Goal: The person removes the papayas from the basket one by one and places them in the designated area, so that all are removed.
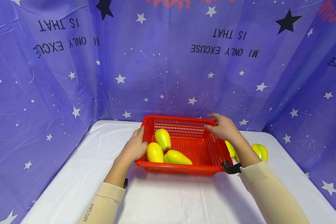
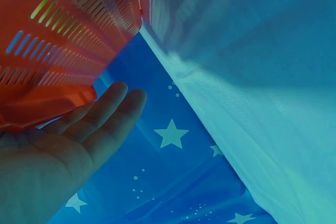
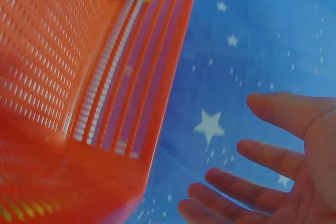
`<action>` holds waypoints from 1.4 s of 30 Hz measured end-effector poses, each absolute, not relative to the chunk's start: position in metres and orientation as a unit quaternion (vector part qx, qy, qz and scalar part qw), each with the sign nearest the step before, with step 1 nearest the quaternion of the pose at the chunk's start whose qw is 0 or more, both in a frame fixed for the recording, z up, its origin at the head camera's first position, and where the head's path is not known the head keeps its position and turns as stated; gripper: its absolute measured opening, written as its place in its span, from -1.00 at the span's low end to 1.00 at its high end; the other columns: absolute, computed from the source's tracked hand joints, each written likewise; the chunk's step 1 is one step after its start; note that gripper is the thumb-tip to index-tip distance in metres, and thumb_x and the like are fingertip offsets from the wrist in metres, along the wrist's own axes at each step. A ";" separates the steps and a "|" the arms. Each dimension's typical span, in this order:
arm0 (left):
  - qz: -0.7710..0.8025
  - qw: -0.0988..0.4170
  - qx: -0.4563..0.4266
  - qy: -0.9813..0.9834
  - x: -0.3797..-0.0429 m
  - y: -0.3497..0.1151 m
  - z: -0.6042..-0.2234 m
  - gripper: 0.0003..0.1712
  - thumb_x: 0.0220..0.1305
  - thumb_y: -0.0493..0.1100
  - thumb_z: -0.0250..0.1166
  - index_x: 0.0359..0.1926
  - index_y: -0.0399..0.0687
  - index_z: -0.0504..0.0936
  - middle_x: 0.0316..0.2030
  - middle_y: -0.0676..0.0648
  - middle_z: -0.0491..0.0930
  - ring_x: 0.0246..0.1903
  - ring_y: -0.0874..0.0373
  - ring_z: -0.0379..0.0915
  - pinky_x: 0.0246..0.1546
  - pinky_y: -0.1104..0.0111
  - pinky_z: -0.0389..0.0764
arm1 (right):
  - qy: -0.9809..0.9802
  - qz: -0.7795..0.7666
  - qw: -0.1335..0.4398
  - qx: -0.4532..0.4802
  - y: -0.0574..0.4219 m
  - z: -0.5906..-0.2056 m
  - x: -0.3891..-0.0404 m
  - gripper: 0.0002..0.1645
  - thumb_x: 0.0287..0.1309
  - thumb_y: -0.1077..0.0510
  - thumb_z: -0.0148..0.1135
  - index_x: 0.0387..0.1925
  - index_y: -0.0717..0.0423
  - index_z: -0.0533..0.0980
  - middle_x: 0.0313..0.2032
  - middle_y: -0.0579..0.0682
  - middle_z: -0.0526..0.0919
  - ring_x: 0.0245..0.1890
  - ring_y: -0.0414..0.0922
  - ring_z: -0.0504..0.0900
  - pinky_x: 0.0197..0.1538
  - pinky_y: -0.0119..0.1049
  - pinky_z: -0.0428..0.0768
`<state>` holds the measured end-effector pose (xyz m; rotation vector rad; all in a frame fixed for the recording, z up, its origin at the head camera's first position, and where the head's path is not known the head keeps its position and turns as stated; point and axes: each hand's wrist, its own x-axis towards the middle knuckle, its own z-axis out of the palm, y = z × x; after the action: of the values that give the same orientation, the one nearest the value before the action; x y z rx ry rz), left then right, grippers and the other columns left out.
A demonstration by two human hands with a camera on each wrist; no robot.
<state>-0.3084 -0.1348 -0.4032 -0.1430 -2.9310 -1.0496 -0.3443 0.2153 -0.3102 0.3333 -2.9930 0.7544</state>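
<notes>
A red plastic basket (image 1: 184, 168) with slotted sides holds three yellow-green toy mangoes (image 1: 162, 139) gathered in its left half. My left hand (image 1: 134, 147) grips the basket's left rim, the thumb on top and the fingers along the outside. In the left wrist view, the fingers (image 2: 113, 114) stretch out below the rim. At the far right corner is my right hand (image 1: 225, 127), its fingers spread and curving loosely. The right wrist view shows a gap between the right hand (image 3: 262, 182) and the basket's edge (image 3: 173, 87).
Right of the basket, another mango (image 1: 260, 151) lies on the white tablecloth (image 1: 168, 199). More yellow-green fruit (image 1: 230, 149) shows partly between the basket and my right forearm. A purple star-print curtain (image 1: 168, 68) encloses the back and sides.
</notes>
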 end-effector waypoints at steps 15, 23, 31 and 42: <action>-0.342 0.008 -0.042 -0.939 -0.307 -0.133 -0.400 -0.10 0.38 -0.17 -0.04 0.66 -0.20 -0.15 0.61 -0.31 -0.02 0.53 -0.31 0.12 0.54 -0.15 0.15 | -0.953 0.210 -0.026 0.216 0.156 -0.321 -0.325 -0.23 0.16 -0.04 0.48 0.38 0.06 0.48 0.24 0.18 0.63 0.28 0.17 0.56 0.32 0.16 0.54; -0.344 0.007 -0.042 -0.938 -0.308 -0.134 -0.402 -0.10 0.38 -0.17 -0.03 0.66 -0.20 -0.15 0.62 -0.31 -0.02 0.54 -0.30 0.11 0.54 -0.15 0.14 | -0.947 0.214 -0.066 0.229 0.136 -0.335 -0.319 -0.20 0.13 -0.02 0.51 0.40 -0.04 0.47 0.24 0.08 0.63 0.28 0.11 0.56 0.34 0.14 0.54; -0.342 0.007 -0.041 -0.939 -0.308 -0.134 -0.402 -0.10 0.38 -0.17 -0.03 0.66 -0.20 -0.15 0.62 -0.30 -0.02 0.54 -0.30 0.10 0.54 -0.16 0.15 | -0.940 0.223 -0.081 0.247 0.128 -0.346 -0.319 -0.28 0.15 0.00 0.51 0.35 -0.07 0.52 0.23 0.00 0.65 0.24 0.07 0.59 0.28 0.08 0.59; -0.340 0.007 -0.040 -0.940 -0.307 -0.134 -0.401 -0.10 0.38 -0.18 -0.03 0.66 -0.19 -0.14 0.61 -0.31 -0.01 0.54 -0.30 0.11 0.54 -0.15 0.14 | -0.928 0.238 -0.115 0.262 0.115 -0.359 -0.319 -0.28 0.11 0.04 0.53 0.32 0.04 0.55 0.20 0.12 0.66 0.23 0.17 0.58 0.27 0.11 0.58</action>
<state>-0.3074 -0.1336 -0.4011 -0.1251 -2.9394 -1.0635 -0.3191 0.1154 -0.3587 0.8894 -3.1508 0.8073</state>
